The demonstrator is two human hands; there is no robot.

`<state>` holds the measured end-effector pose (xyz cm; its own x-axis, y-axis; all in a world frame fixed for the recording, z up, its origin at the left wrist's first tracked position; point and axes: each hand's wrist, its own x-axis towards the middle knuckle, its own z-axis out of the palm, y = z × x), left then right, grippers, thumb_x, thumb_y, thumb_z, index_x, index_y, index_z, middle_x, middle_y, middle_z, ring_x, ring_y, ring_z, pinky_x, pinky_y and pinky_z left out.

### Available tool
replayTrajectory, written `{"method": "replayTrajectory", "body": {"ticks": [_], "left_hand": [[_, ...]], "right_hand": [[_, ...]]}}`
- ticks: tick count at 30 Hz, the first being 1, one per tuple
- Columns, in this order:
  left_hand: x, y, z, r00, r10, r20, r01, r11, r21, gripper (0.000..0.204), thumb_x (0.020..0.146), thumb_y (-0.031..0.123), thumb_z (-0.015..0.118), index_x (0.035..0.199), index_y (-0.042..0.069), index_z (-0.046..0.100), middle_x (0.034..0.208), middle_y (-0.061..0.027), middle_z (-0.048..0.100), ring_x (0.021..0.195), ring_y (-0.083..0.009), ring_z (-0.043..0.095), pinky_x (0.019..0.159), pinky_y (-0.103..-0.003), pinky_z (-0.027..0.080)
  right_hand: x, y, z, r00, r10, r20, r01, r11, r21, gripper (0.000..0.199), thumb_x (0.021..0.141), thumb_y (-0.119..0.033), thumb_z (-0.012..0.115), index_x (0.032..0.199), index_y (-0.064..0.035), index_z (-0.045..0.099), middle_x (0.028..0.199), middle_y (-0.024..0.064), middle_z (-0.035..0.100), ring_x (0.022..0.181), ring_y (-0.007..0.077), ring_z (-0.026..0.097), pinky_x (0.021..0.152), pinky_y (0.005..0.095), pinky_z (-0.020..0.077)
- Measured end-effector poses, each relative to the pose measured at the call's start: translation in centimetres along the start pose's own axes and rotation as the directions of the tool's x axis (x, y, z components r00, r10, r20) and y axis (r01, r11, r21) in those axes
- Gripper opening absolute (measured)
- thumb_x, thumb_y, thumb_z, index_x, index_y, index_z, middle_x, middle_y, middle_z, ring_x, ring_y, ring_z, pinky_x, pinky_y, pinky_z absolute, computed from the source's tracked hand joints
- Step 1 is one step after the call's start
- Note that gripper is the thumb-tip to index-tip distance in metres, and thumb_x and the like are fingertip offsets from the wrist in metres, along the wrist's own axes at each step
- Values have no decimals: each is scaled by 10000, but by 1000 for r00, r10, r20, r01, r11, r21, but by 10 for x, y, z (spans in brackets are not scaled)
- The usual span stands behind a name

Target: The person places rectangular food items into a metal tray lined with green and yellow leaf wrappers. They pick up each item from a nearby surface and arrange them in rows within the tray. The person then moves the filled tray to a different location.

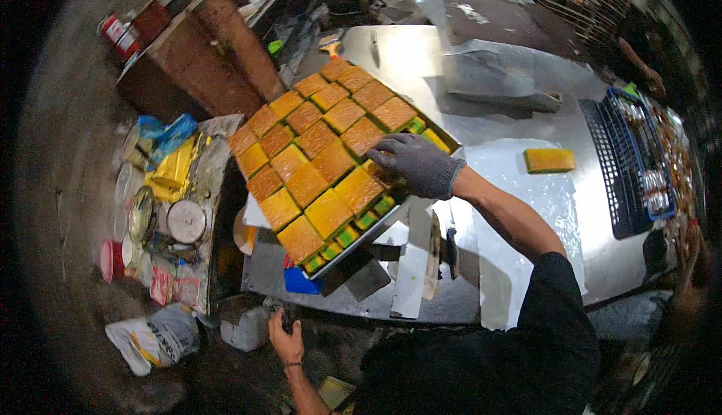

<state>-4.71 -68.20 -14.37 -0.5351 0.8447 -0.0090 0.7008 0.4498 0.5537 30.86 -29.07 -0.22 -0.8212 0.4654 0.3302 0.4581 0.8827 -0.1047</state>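
A tray full of square cake pieces, with browned tops and yellow-green sides, sits tilted above the table. My right hand, in a grey knit glove, reaches over the tray's right side. Its fingers curl down around a cake piece at that edge, mostly hidden under the glove. Small upright strips of cake line the near right edge. My left hand hangs low in front of the table, apart from the tray, thumb and fingers spread with nothing visible in them.
One cake bar lies on a white sheet at the right, near a blue plastic crate. Knives and a blue scraper lie below the tray. A cluttered side table stands left. Another person's arm shows far right.
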Motion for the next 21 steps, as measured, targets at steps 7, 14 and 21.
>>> {"method": "replayTrajectory", "body": {"ticks": [7,14,21], "left_hand": [[-10,-21,23,991,-113,76,102,985,137,584,858,168,772,1381,2,573,1377,-209,575,1281,-390,537,1099,-514,421],[-6,-3,34,986,10,167,-8,1000,-14,591,857,245,792,1357,5,589,1375,-232,566,1241,-388,543,1107,-549,390],[-23,45,34,978,-158,133,127,968,216,589,861,102,752,1412,24,556,1405,-236,559,1269,-428,554,1058,-529,465]], "right_hand": [[-193,121,2,837,531,-133,-535,845,1,719,770,-43,660,1468,-78,491,1373,226,562,1268,394,539,1068,472,447],[-338,235,56,652,759,9,-643,558,-524,663,841,-183,695,1465,-92,490,1361,200,574,1354,396,483,1165,577,326],[-351,219,53,754,544,-367,-654,668,-354,610,809,-204,704,1388,-83,556,1056,179,615,1023,369,589,899,499,461]]}}
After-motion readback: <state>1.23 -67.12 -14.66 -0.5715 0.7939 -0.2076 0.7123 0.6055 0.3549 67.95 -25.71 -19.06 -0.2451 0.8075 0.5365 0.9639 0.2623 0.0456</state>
